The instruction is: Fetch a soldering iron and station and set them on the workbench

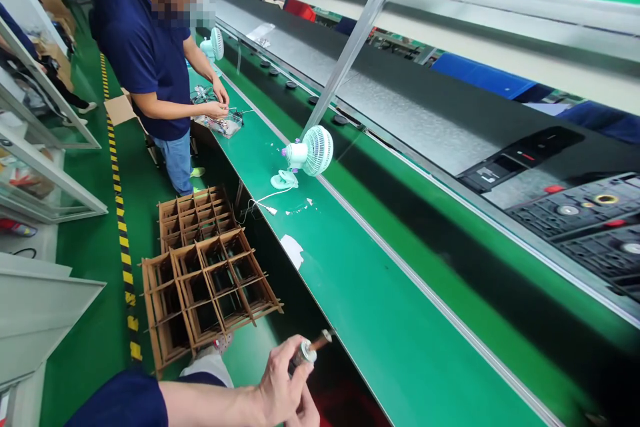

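Observation:
Near the bottom edge of the head view, my left hand [281,381] is closed around a short metal cylinder with a copper-coloured stem [303,355]. The stem points up and to the right and ends in a small pale tip. Just below it, my right hand [306,411] shows only in part, with its fingers curled close to the left hand. Whatever it grips is hidden. Both hands are beside the near edge of the long green bench [380,307], and a dark gap lies under them.
Brown slatted crates with compartments [210,287] stand on the floor to the left. A mint clip fan [313,152] and a white scrap [293,251] sit on the bench. Farther along, a co-worker in navy [145,60] handles wires over a clear tray [227,125]. A metal post [345,47] rises behind.

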The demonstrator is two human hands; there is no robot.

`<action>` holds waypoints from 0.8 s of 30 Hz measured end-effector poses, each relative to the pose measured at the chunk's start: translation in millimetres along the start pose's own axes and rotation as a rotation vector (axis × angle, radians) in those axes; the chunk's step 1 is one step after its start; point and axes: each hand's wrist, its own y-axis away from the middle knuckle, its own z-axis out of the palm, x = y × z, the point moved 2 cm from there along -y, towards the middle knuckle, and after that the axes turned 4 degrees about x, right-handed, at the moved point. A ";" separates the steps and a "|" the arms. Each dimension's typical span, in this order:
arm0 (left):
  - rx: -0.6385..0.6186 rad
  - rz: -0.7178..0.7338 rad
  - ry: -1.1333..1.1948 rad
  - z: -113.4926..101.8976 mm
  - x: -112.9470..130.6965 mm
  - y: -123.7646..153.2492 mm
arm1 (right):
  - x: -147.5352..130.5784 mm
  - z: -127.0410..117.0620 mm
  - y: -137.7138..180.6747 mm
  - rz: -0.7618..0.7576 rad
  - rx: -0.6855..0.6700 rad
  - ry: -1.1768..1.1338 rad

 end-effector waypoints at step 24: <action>0.021 -0.455 0.784 -18.0 25.4 -57.6 | -37.8 42.3 -13.4 0.009 0.000 -0.418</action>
